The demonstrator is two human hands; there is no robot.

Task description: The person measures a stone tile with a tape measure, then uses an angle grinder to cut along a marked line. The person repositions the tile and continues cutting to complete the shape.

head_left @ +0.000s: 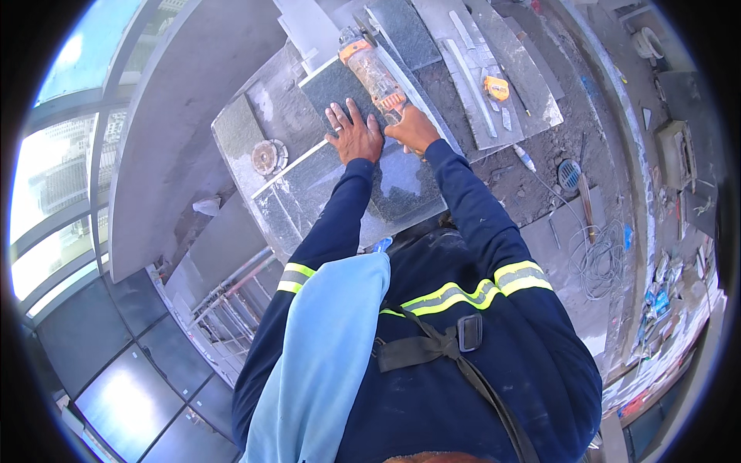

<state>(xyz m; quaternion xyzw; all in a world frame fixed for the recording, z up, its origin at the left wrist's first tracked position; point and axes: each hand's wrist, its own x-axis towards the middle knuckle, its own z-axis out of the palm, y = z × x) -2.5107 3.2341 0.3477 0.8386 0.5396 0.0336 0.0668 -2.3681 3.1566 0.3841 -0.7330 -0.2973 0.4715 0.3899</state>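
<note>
My right hand is wrapped round the rear handle of a dusty orange and grey angle grinder. The grinder points away from me, and its head reaches the far edge of a dark grey stone tile. On that tile my left hand lies flat, fingers spread, just left of the grinder's handle. A pale strip runs along the tile's right side. Nearer my body lies another dark stone slab, dusty and partly wet-looking. Whether the grinder's disc touches the stone cannot be made out.
Cutting discs lie on the board at left. An orange tape measure rests on a stone slab with narrow offcuts. To the right are a cable connector, a round drain grate and coiled cable. A curved wall stands at left.
</note>
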